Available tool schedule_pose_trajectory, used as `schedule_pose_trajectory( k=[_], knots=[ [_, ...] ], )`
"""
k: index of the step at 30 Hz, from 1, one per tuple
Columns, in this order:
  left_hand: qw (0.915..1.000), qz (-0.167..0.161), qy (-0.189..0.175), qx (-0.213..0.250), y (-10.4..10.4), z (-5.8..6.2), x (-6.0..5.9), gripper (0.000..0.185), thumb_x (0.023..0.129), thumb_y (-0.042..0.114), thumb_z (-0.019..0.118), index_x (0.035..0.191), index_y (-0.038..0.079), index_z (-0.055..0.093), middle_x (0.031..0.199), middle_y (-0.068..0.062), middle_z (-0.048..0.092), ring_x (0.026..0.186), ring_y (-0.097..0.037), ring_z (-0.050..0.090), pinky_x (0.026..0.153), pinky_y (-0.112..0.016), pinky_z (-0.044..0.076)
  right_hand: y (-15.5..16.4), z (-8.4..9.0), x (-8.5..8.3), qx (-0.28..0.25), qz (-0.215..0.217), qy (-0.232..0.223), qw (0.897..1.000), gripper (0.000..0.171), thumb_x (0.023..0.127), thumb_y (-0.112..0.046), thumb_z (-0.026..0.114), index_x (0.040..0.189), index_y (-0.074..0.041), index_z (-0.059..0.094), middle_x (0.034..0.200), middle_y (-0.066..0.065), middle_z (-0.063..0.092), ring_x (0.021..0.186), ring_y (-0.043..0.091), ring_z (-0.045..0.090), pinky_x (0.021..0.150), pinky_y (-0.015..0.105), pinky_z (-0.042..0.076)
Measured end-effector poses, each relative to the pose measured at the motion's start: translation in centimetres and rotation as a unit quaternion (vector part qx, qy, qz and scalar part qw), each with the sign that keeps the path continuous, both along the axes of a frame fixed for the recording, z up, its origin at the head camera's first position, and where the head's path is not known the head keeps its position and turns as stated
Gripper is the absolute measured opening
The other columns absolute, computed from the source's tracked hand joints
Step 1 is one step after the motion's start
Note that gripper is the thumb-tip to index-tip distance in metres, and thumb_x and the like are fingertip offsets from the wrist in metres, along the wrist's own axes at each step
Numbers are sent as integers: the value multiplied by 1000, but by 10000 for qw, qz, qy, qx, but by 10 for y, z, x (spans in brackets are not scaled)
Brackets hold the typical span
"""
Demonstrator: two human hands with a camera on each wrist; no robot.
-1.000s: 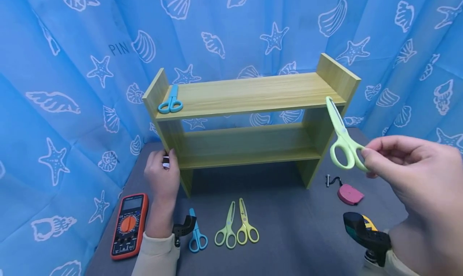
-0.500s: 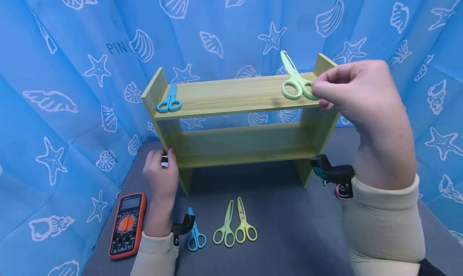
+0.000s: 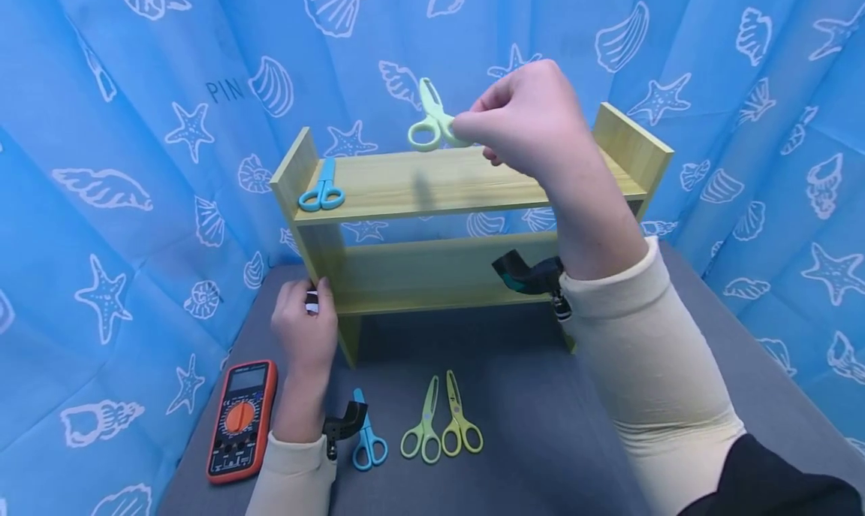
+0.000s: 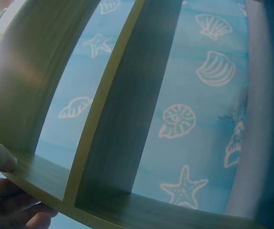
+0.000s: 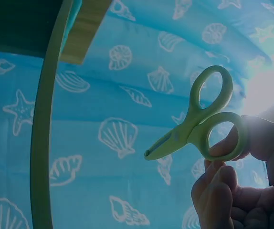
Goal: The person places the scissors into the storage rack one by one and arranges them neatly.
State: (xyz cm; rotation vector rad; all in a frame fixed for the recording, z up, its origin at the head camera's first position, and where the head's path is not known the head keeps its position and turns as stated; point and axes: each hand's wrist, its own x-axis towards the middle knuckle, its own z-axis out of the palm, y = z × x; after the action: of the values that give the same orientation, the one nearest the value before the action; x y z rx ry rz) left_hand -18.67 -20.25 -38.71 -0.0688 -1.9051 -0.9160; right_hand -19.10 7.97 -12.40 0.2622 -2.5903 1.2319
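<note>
Above the top board of the wooden shelf [image 3: 378,182], my right hand [image 3: 534,118] pinches light green scissors [image 3: 432,118] by one handle loop. Their blades point up and away, clear of the board. The right wrist view shows thumb and fingers on the loop of the scissors [image 5: 192,121]. My left hand [image 3: 304,321] grips the front edge of the shelf's left side panel. In the left wrist view its thumb [image 4: 3,157] lies inside the panel and the other fingers outside. Blue scissors [image 3: 323,185] lie at the left end of the top board.
On the grey table lie blue scissors [image 3: 368,441], green scissors [image 3: 424,426] and yellow scissors [image 3: 459,422] before the shelf. An orange-edged multimeter [image 3: 239,422] lies at the left. A blue shell-patterned curtain [image 3: 169,223] hangs behind.
My right hand has carried the light green scissors from right of the shelf up and leftward, to above the middle of the top board. My left hand has kept its grip on the side panel.
</note>
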Motion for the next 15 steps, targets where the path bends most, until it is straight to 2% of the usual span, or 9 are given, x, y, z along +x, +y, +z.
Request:
schedule_pose_trajectory(
  k=[3, 6, 8, 10, 15],
  knots=[
    [10000, -7, -14, 27, 1, 0, 0, 24, 101, 15, 65, 97, -8, 70, 91, -19, 63, 80, -30, 63, 63, -33, 51, -15, 0, -9, 80, 107, -87, 9999, 20, 87, -25, 69, 84, -7, 77, 82, 6, 70, 72, 23, 64, 64, 32, 48],
    [10000, -11, -15, 27, 0, 0, 1, 25, 102, 16, 65, 98, -8, 70, 92, -20, 63, 81, -31, 63, 65, -30, 51, -30, -4, -19, 247, 146, -169, 9994, 26, 86, -27, 75, 69, -7, 70, 59, 0, 56, 55, 16, 50, 51, 28, 38],
    [10000, -19, -50, 12, 0, 0, 1, 25, 102, 17, 65, 98, -8, 70, 92, -20, 63, 81, -32, 64, 66, -28, 50, -39, -9, -25, 384, 181, -227, 9988, 33, 84, -28, 78, 61, -9, 64, 50, -4, 45, 48, 12, 38, 46, 25, 30],
    [10000, -28, -64, -14, 0, 1, 2, 26, 102, 17, 64, 98, -8, 70, 93, -19, 63, 82, -31, 64, 66, -23, 49, -48, -15, -31, 525, 194, -290, 9980, 39, 83, -29, 80, 56, -11, 57, 47, -6, 35, 46, 9, 26, 45, 24, 22],
    [9999, -114, -76, 55, 1, 1, 2, 25, 103, 17, 64, 99, -7, 70, 94, -18, 64, 83, -27, 64, 68, -18, 46, -64, -32, -40, 848, 246, -354, 9955, 39, 82, -22, 72, 53, -13, 47, 47, -6, 32, 45, 9, 26, 46, 25, 23]
  ],
)
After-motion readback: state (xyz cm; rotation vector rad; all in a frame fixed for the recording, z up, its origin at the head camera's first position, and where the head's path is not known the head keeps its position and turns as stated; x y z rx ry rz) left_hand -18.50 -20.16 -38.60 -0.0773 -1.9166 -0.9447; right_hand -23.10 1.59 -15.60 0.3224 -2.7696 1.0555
